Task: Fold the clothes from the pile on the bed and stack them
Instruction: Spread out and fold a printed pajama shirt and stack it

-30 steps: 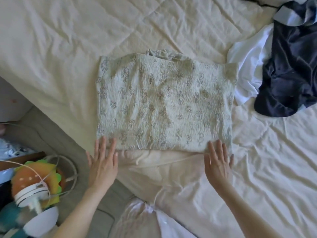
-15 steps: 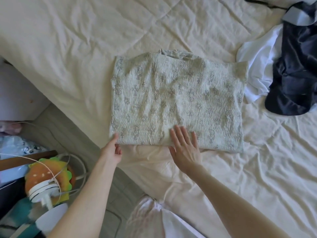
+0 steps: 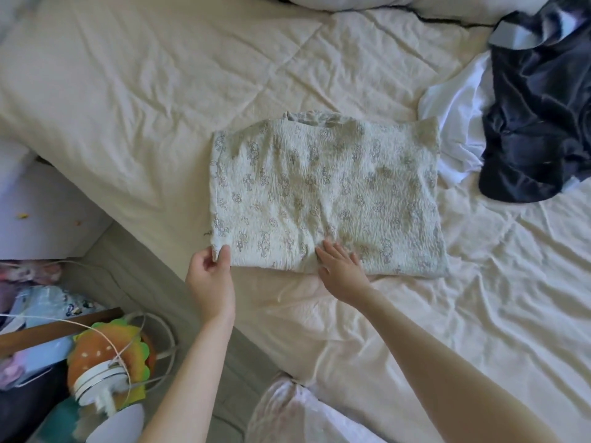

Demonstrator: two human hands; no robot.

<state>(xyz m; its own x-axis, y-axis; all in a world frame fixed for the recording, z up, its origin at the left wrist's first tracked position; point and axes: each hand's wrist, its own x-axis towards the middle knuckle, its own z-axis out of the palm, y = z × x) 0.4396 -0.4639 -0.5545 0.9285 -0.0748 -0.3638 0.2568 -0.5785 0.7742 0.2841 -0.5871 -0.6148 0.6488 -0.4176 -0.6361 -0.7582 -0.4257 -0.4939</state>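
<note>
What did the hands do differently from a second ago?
The left hand went from lying flat to pinching the near left corner of the patterned top. The right hand slid left to press the top's near edge at the middle. The top stayed folded.

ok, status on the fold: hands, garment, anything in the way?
Left hand pinches near left corner of patterned garment. Right hand flat on near edge, mid-width. White and navy clothes touch far right corner; fold path looks clear.

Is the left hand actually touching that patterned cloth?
Touching. The head view shows the left hand pinching the near left corner of the patterned cloth.
</note>
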